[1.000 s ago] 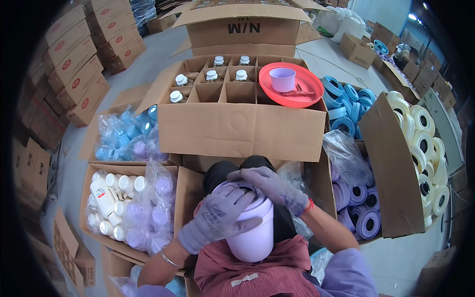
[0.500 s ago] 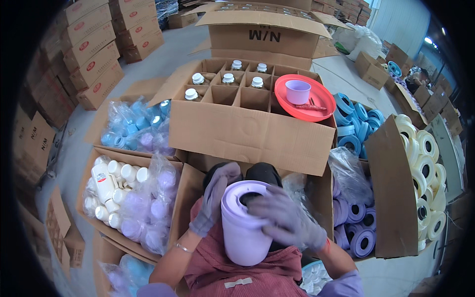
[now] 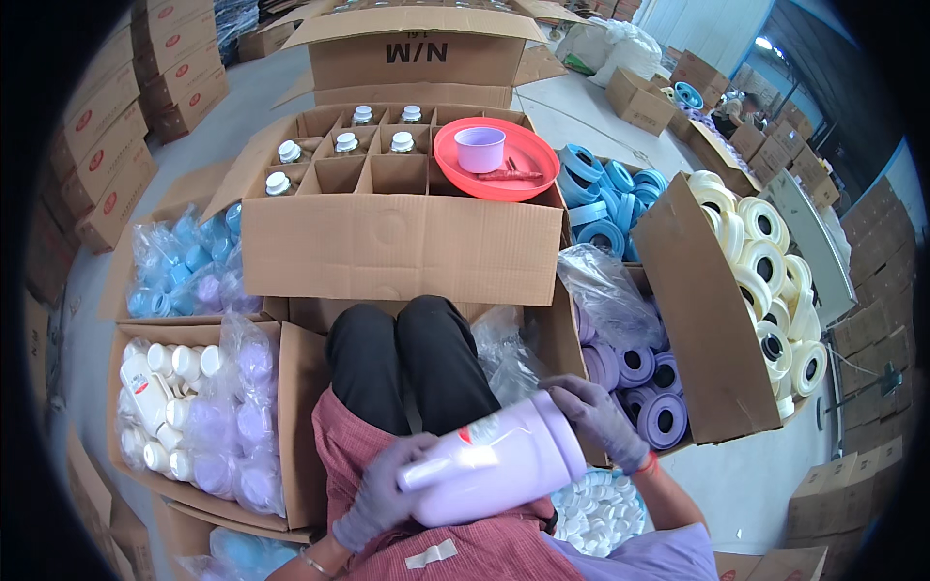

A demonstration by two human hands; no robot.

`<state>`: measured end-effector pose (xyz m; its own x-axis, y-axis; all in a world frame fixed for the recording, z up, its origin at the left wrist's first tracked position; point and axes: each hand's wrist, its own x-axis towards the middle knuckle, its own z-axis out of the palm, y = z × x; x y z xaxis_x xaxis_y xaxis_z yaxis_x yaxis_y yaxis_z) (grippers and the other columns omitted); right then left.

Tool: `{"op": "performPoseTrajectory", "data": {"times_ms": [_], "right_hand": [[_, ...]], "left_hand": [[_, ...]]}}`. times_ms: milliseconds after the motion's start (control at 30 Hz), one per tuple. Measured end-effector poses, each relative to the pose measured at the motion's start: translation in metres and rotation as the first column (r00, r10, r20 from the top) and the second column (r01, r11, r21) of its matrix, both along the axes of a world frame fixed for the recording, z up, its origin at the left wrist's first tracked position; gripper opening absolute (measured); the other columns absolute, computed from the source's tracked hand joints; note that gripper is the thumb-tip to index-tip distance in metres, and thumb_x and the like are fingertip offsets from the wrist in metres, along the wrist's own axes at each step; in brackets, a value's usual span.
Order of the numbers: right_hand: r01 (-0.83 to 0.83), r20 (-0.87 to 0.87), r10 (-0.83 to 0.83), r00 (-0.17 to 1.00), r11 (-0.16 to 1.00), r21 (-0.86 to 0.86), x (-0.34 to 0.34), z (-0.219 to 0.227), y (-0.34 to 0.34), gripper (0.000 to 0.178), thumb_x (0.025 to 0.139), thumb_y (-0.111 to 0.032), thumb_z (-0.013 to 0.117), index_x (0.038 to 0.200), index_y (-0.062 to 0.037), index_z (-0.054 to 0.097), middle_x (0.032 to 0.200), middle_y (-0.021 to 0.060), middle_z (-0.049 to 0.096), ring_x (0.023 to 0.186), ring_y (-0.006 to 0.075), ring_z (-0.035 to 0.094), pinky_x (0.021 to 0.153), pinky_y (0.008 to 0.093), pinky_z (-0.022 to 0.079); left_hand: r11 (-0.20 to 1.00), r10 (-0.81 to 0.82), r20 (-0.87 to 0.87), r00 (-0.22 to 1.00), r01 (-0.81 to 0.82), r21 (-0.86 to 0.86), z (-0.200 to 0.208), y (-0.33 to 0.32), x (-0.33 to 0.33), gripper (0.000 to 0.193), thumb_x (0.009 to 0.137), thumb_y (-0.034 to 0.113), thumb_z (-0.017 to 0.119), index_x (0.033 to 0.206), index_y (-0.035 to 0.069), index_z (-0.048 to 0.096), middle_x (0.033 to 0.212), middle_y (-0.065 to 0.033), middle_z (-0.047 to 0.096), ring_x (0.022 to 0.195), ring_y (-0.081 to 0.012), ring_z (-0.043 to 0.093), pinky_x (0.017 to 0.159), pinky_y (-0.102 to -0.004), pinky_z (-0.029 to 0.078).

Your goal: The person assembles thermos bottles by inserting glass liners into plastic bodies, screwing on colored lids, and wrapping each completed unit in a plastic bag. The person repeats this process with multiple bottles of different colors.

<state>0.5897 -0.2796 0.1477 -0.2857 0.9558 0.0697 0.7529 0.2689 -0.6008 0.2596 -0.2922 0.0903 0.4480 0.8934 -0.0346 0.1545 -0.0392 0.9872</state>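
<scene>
A pale purple plastic jug (image 3: 504,460) lies tilted on its side above my lap, its wide ringed end to the right and its handle to the left. Gripping the handle end is my left hand (image 3: 383,489), gloved in grey-purple and partly behind the handle. My right hand (image 3: 599,416), gloved alike, curls its fingers over the ringed end from above. A small red mark shows on the jug's upper side. What lies inside the ringed end is turned away from view.
Ahead stands a divided carton (image 3: 397,247) with several capped bottles, topped by a red tray (image 3: 523,145) holding a purple cup (image 3: 480,150). Purple rings (image 3: 664,412), blue rings (image 3: 601,194) and cream rings (image 3: 765,271) sit to the right. At left, a box (image 3: 291,426) holds white and purple parts.
The jug has gone from upright to tilted sideways, turning its handle left. My left hand moved from its upper side to the handle end. The whole view has shifted right.
</scene>
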Motion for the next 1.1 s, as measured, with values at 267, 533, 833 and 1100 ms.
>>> {"op": "performPoseTrajectory", "data": {"times_ms": [267,533,833,1100], "right_hand": [[-0.286,-0.738,-0.675,-0.018,0.711,-0.643,-0.016,-0.037,0.009,0.048,0.105,-0.046,0.044,0.120,-0.0022,0.058,0.116,0.0139,0.066,0.104,0.0259,0.066,0.094,0.0369,0.052],[-0.051,-0.402,0.171,0.900,0.955,0.294,-0.018,-0.016,0.058,0.043,0.108,-0.026,0.036,0.146,-0.0056,0.039,0.149,0.0160,0.039,0.141,0.0303,0.037,0.115,0.0357,0.032],[0.081,-0.662,0.000,0.750,0.993,0.091,-0.042,-0.030,0.100,0.052,0.105,-0.046,0.042,0.137,-0.0055,0.048,0.128,0.0121,0.057,0.115,0.0234,0.059,0.102,0.0342,0.045],[-0.071,-0.749,-0.420,0.513,0.849,-0.524,-0.054,0.008,0.114,0.075,0.096,-0.063,0.048,0.140,-0.0026,0.044,0.138,0.0166,0.048,0.125,0.0255,0.051,0.110,0.0375,0.037]], "left_hand": [[0.728,-0.059,-0.096,0.994,0.108,0.677,0.043,0.055,0.029,0.028,0.076,0.007,0.066,0.103,0.003,0.072,0.109,-0.0156,0.071,0.109,-0.0337,0.066,0.102,-0.0434,0.047],[0.975,0.167,0.192,0.967,-0.133,-0.178,0.055,0.086,-0.001,0.025,0.089,0.009,0.067,0.109,-0.004,0.071,0.106,-0.0113,0.073,0.097,-0.0163,0.069,0.083,-0.0256,0.055],[0.982,0.114,0.214,0.970,-0.078,-0.170,0.066,0.108,-0.009,0.029,0.098,0.018,0.056,0.106,-0.004,0.072,0.099,-0.0106,0.073,0.094,-0.0164,0.069,0.084,-0.0316,0.055],[0.862,0.192,0.113,0.975,-0.223,0.456,0.047,0.118,-0.009,0.018,0.086,0.004,0.062,0.099,-0.002,0.073,0.101,-0.0111,0.074,0.103,-0.0201,0.068,0.096,-0.0334,0.050]]}}
